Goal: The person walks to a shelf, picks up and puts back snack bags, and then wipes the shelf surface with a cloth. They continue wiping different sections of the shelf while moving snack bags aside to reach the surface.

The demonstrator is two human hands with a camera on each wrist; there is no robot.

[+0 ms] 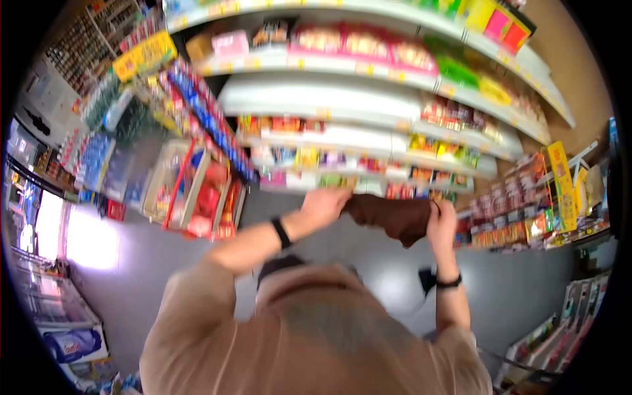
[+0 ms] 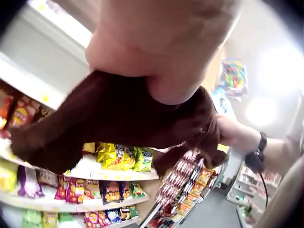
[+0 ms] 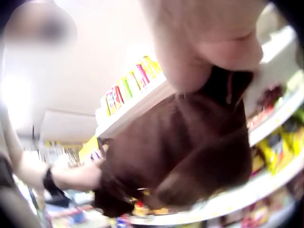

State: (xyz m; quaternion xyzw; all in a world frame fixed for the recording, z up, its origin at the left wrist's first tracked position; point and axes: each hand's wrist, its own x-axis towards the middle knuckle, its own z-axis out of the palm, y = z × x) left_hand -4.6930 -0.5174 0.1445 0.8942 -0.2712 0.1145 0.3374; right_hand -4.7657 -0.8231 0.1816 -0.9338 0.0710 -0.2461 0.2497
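A dark brown cloth (image 1: 394,216) is stretched between my two hands, in front of the snack shelves. My left hand (image 1: 324,206) grips its left end. At the opposite end my right hand (image 1: 442,222) pinches the cloth by an upper corner. In the left wrist view the brown cloth (image 2: 133,114) hangs in folds below the left hand (image 2: 147,52). The right wrist view shows the same cloth (image 3: 180,152) draping down from the right hand (image 3: 213,47), with a loose fold at its lower side.
Curved white shelves (image 1: 322,97) with snack packets stand ahead. On the left is a bin rack (image 1: 197,191) of red packets, with bottled water (image 1: 92,158) beyond it. A rack of packaged goods (image 1: 503,210) stands at right. Grey floor (image 1: 388,283) lies below.
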